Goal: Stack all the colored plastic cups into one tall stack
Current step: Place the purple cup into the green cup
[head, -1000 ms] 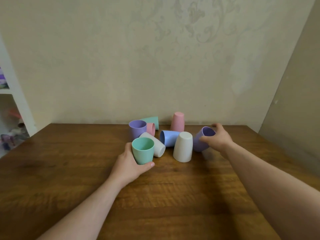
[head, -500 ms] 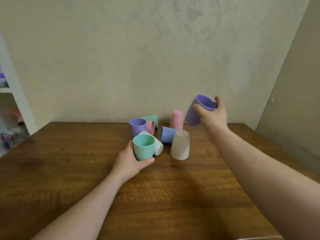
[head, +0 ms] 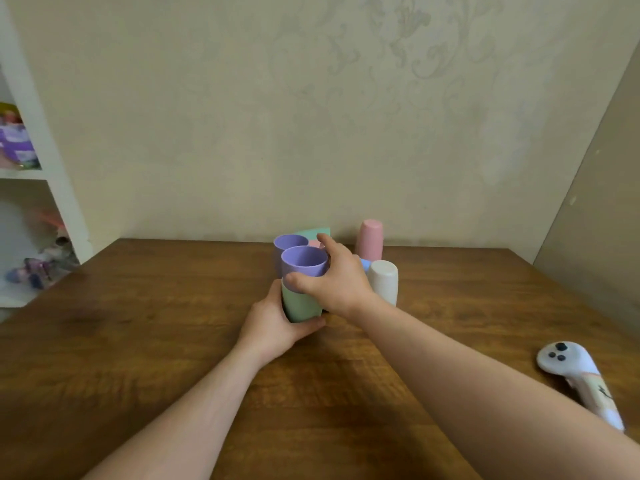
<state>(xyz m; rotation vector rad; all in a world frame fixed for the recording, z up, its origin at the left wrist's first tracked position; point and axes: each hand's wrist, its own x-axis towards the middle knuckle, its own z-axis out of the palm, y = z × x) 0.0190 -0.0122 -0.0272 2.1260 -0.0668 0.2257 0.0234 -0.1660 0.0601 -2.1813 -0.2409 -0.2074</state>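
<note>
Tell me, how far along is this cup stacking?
Just started. The right hand is seating one purple cup into the green cup, which the left hand steadies. Not yet stacked: another purple cup, upside-down pink cup and white cup, plus others partly hidden behind the hands.

Both forearms are bare to the frame's edge, no sleeves showing, and each grip is bare-fingered.

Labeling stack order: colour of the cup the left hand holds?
Green cup, with a purple cup nested in it; head view.
</note>
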